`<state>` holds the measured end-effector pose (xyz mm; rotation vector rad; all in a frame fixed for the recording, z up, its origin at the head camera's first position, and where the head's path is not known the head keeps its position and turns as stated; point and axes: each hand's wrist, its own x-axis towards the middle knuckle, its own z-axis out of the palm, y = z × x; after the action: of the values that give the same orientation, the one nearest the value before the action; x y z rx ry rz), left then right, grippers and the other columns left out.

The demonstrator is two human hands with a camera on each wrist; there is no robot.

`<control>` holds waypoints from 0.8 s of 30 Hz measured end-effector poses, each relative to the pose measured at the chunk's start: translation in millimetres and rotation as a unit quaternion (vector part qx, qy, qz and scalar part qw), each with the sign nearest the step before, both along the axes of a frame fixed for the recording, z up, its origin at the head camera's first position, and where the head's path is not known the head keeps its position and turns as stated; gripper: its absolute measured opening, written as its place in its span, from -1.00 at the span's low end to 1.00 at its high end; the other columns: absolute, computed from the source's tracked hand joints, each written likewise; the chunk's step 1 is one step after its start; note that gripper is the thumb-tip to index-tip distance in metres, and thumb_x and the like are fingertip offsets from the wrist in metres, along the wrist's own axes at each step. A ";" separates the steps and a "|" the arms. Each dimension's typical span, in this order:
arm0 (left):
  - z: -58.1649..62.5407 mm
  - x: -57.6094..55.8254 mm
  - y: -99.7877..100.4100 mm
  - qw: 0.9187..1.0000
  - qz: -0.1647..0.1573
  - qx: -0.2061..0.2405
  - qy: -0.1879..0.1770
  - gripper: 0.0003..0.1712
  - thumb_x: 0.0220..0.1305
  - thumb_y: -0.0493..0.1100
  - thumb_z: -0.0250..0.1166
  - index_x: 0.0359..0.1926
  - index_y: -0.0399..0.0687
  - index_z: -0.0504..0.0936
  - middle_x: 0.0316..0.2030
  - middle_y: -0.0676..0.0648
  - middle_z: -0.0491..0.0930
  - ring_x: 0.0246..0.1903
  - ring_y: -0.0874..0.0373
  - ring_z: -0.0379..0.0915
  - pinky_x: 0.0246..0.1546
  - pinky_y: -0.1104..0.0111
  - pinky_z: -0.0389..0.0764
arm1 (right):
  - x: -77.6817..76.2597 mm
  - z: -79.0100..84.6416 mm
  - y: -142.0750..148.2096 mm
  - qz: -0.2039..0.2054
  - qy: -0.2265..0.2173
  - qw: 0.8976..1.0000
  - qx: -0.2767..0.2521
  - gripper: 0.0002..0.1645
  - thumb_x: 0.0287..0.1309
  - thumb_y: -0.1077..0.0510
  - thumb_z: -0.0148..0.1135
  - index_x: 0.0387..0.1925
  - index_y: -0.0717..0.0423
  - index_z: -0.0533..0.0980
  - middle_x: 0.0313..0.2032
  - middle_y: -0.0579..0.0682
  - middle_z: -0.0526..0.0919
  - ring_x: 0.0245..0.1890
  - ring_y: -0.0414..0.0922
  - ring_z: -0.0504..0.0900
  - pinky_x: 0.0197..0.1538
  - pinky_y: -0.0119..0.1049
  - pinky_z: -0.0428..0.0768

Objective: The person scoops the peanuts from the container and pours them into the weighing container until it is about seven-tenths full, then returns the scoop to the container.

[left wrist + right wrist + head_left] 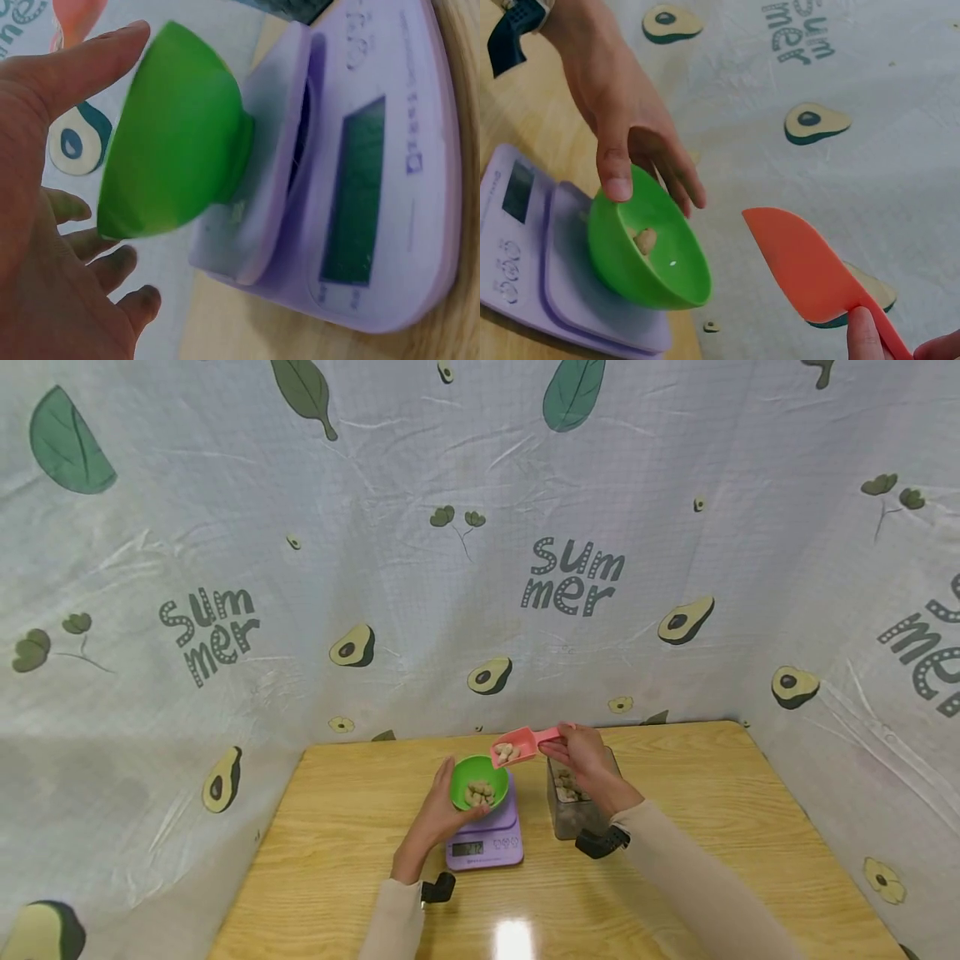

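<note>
In the head view, a green bowl (459, 774) with several unshelled peanuts (480, 792) sits on a purple kitchen scale (484, 852). My left hand (441, 810) holds this bowl from the left, thumb at the near rim and fingers around the far side. My right hand (583, 755) grips the handle of a pink scoop (527, 742), which carries a few peanuts close over the bowl's right rim. The right wrist view shows the scoop's underside (799, 262) and a thumb on its handle. Digits show on the scale's display (468, 849).
A grey, see-through rectangular container (570, 821) holding more peanuts stands right of the scale, partly hidden under my right forearm. The wooden table (337, 843) meets a printed white curtain (420, 693) at its back and sides.
</note>
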<state>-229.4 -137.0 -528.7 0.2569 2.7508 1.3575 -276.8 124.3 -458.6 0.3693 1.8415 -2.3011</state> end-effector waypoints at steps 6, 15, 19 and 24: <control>-8.2 -2.0 -4.8 1.000 0.006 -0.003 -0.024 0.29 0.03 0.18 0.49 0.53 -0.28 -0.07 0.49 -0.34 0.04 0.43 -0.32 0.09 0.38 -0.16 0.21 | -8.5 -5.6 -23.1 -0.005 0.013 0.999 0.050 -0.66 0.50 0.15 -0.10 -0.03 0.39 0.43 -0.43 0.02 0.68 -0.45 -0.22 0.73 -0.20 -0.33 0.72; -9.2 -4.0 -6.3 1.000 0.008 0.001 -0.023 0.28 0.02 0.18 0.50 0.53 -0.29 -0.04 0.48 -0.36 0.07 0.43 -0.31 0.10 0.37 -0.16 0.22 | -0.6 -13.3 -54.3 0.045 0.235 0.937 0.256 -0.77 0.44 0.20 0.02 -0.19 0.30 0.53 -0.43 0.14 0.69 -0.46 -0.15 0.72 -0.32 -0.27 0.72; -9.0 -3.6 -5.3 1.000 0.008 -0.003 -0.022 0.29 0.02 0.18 0.50 0.52 -0.31 -0.04 0.48 -0.37 0.06 0.43 -0.32 0.10 0.37 -0.17 0.22 | 6.8 -9.6 -53.9 0.026 0.376 0.850 0.367 -0.82 0.42 0.17 0.08 -0.23 0.19 0.55 -0.49 0.05 0.68 -0.50 -0.16 0.66 -0.43 -0.38 0.58; -8.0 -3.1 -5.1 1.000 0.010 -0.003 -0.002 0.28 0.05 0.15 0.48 0.53 -0.30 -0.09 0.50 -0.38 -0.03 0.45 -0.35 0.02 0.39 -0.17 0.17 | 11.0 1.9 -38.0 -0.010 0.375 0.873 0.313 -0.73 0.46 0.11 0.04 -0.24 0.23 0.55 -0.45 0.14 0.71 -0.44 -0.09 0.76 -0.36 -0.38 0.67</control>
<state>-232.5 -142.1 -536.7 0.2271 2.7606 1.3530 -265.8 86.3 -456.7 -0.5385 2.9433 -1.9144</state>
